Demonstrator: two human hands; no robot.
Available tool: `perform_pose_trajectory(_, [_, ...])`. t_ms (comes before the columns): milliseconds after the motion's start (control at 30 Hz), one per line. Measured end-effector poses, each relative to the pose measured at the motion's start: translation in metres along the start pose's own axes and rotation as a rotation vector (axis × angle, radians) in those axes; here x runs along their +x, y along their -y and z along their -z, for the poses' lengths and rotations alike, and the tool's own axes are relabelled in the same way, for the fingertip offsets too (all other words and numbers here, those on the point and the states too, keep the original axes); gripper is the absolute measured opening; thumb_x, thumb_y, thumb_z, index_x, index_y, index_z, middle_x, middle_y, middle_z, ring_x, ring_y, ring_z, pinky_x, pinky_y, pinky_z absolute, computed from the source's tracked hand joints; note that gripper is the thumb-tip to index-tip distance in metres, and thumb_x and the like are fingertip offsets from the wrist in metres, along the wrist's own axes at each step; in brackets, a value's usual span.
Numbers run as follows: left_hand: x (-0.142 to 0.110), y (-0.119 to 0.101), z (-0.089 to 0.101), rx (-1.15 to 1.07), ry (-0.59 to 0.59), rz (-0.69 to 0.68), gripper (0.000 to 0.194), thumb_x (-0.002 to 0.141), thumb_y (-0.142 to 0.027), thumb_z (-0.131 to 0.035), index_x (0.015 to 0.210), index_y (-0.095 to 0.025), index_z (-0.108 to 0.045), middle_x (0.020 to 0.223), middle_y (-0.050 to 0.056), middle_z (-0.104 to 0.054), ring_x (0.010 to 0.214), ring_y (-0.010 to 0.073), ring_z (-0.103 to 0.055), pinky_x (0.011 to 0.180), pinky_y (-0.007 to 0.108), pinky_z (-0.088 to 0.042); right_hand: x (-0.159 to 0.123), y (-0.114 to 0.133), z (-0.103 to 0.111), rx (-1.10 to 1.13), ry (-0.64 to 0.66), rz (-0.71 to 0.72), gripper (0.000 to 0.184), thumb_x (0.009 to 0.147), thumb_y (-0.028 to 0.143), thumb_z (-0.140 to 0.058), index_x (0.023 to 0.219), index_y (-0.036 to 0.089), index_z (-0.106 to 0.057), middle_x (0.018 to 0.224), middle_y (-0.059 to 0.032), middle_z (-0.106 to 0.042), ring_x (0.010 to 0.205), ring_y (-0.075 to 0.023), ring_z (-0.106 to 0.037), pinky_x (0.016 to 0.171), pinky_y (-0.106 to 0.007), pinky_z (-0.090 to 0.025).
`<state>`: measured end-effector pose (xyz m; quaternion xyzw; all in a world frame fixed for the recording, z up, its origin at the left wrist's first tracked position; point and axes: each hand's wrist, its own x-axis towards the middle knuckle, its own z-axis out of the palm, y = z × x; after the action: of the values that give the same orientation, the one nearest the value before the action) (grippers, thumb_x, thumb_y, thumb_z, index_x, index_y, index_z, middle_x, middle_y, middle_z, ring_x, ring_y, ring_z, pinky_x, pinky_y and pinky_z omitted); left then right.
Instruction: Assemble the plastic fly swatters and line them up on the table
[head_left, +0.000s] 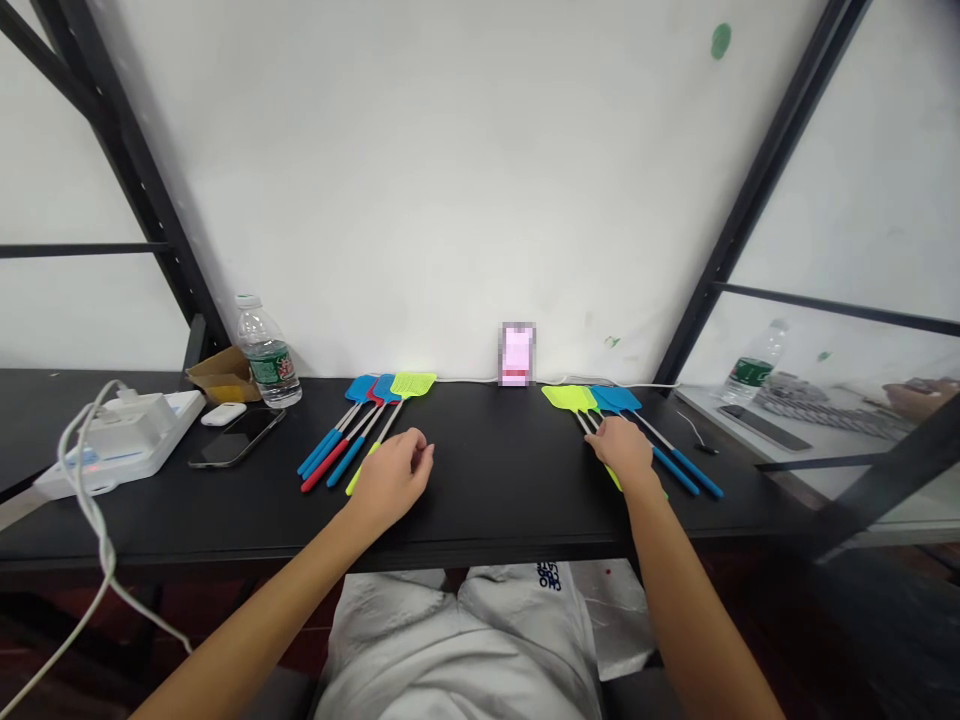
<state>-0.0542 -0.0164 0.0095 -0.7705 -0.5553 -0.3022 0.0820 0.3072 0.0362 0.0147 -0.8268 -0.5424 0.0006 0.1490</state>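
Note:
Toward the left of the desk, my left hand (391, 474) is loosely curled, nothing visible in its fingers. It lies against the handle of a yellow-green fly swatter (413, 384) and partly covers it. Beside that swatter are fanned-out blue swatters (361, 388) and a red swatter (325, 466). On the other side, my right hand (621, 452) is closed over the handle of a yellow-green fly swatter (568, 398), its fingertips bent down; their exact grip is partly hidden. Blue fly swatters (616, 398) extend past that hand to the right.
A lit phone-like screen (517, 352) stands by the wall. At left are a water bottle (271, 355), brown box (225, 375), white case (223, 414), dark phone (237, 438) and power strip (169, 440) with cables. A glossy panel (825, 400) at right shows reflections.

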Motion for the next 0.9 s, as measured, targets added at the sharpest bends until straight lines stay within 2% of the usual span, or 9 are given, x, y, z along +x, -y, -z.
perform_pose_trajectory(133, [0.003, 0.018, 0.003, 0.393, -0.063, 0.075, 0.021, 0.091, -0.033, -0.042, 0.088, -0.017, -0.054, 0.089, 0.011, -0.061, 0.090, 0.0262, -0.057, 0.074, 0.033, -0.041, 0.001, 0.000, -0.001, 0.000, -0.021, -0.004, 0.023, 0.080, 0.038, -0.062, 0.089, 0.017, -0.066, 0.094, -0.0138, -0.067, 0.093, -0.0291, -0.064, 0.073, -0.036, -0.047])
perform_pose_trajectory(233, [0.003, 0.029, 0.005, 0.545, -0.014, 0.154, 0.025, 0.089, -0.036, -0.044, 0.092, -0.014, -0.056, 0.095, 0.015, -0.060, 0.095, 0.0309, -0.056, 0.073, 0.035, -0.042, -0.002, 0.002, 0.003, 0.007, -0.074, 0.013, 0.026, 0.082, 0.042, -0.059, 0.087, 0.018, -0.065, 0.094, -0.0137, -0.067, 0.092, -0.0290, -0.064, 0.071, -0.034, -0.045])
perform_pose_trajectory(333, [0.003, 0.036, 0.005, 0.566, 0.071, 0.207, 0.028, 0.089, -0.036, -0.044, 0.093, -0.012, -0.057, 0.095, 0.016, -0.061, 0.092, 0.0313, -0.059, 0.069, 0.035, -0.043, -0.006, 0.008, 0.008, 0.031, -0.131, 0.047, 0.029, 0.085, 0.046, -0.055, 0.083, 0.018, -0.064, 0.088, -0.0127, -0.067, 0.088, -0.0274, -0.064, 0.069, -0.032, -0.043])
perform_pose_trajectory(433, [0.003, 0.038, 0.003, 0.531, 0.151, 0.216, 0.029, 0.091, -0.034, -0.040, 0.091, -0.011, -0.058, 0.094, 0.016, -0.063, 0.088, 0.0295, -0.062, 0.067, 0.034, -0.044, -0.012, 0.020, 0.010, 0.079, -0.131, 0.118, 0.031, 0.086, 0.047, -0.052, 0.078, 0.019, -0.063, 0.082, -0.0110, -0.067, 0.084, -0.0252, -0.063, 0.066, -0.029, -0.040])
perform_pose_trajectory(600, [0.003, 0.037, 0.001, 0.494, 0.216, 0.239, 0.030, 0.092, -0.030, -0.035, 0.091, -0.011, -0.058, 0.094, 0.015, -0.065, 0.082, 0.0278, -0.066, 0.063, 0.030, -0.045, -0.028, 0.048, -0.004, 0.128, -0.105, 0.296, 0.033, 0.088, 0.045, -0.050, 0.071, 0.019, -0.061, 0.076, -0.0082, -0.066, 0.078, -0.0214, -0.062, 0.061, -0.028, -0.034])
perform_pose_trajectory(733, [0.003, 0.033, 0.002, 0.498, 0.184, 0.227, 0.031, 0.092, -0.026, -0.032, 0.090, -0.010, -0.057, 0.091, 0.016, -0.064, 0.077, 0.0290, -0.067, 0.059, 0.031, -0.044, -0.039, 0.063, -0.017, 0.127, -0.002, 0.421, 0.030, 0.087, 0.043, -0.053, 0.070, 0.020, -0.060, 0.074, -0.0063, -0.065, 0.072, -0.0190, -0.060, 0.057, -0.027, -0.030])
perform_pose_trajectory(900, [0.003, 0.025, 0.001, 0.535, 0.089, 0.257, 0.033, 0.094, -0.027, -0.027, 0.095, -0.008, -0.055, 0.092, 0.017, -0.063, 0.073, 0.0285, -0.067, 0.057, 0.031, -0.043, -0.043, 0.066, -0.019, 0.196, 0.044, 0.489, 0.029, 0.088, 0.042, -0.053, 0.069, 0.020, -0.059, 0.070, -0.0041, -0.064, 0.067, -0.0171, -0.057, 0.055, -0.026, -0.028])
